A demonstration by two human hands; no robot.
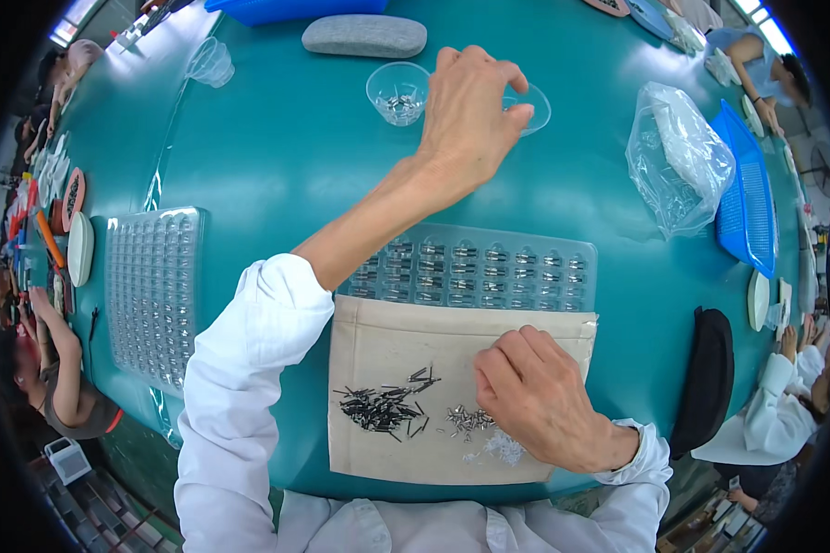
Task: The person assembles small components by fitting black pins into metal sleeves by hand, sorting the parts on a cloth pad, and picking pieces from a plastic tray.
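Observation:
My left hand is stretched out over a clear plastic cup, thumb and forefinger apart, with nothing visible between them. Left of it stands another clear cup with small metal pieces inside. My right hand is curled above a beige mat; its fingertips are hidden. Beside that hand lie small silvery metal sleeves and tiny white pieces. A heap of thin black pins rests on the mat's left part. Behind the mat, partly under it, a clear blister tray holds rows of small metal parts.
A second blister tray lies at left. Farther off are a grey case, stacked clear cups and a blue bin. At right are a plastic bag, a blue basket and a black case. People sit along both sides.

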